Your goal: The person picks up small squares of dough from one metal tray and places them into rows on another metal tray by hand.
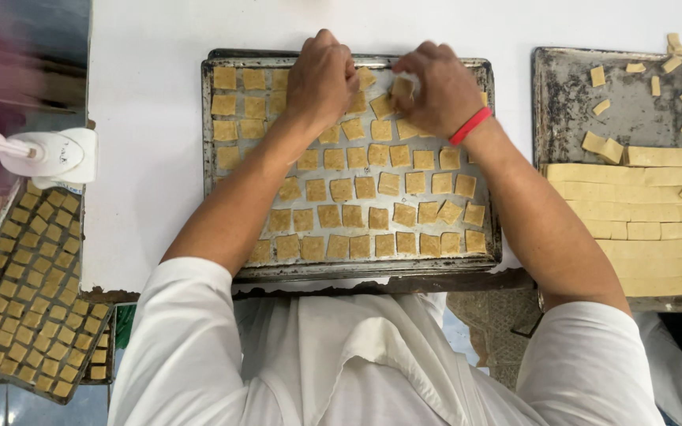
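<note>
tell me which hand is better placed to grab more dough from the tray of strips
Right. The right hand works at the far end of the middle tray, on the side next to the strip tray. The left hand would have to cross over it.

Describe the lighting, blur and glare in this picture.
Head view: light is even and soft, the white table nearly washed out; the left hand, right hand and dough squares are sharp; the top-left corner is smeared with motion blur; the metal tray shows no strong glare.
</note>
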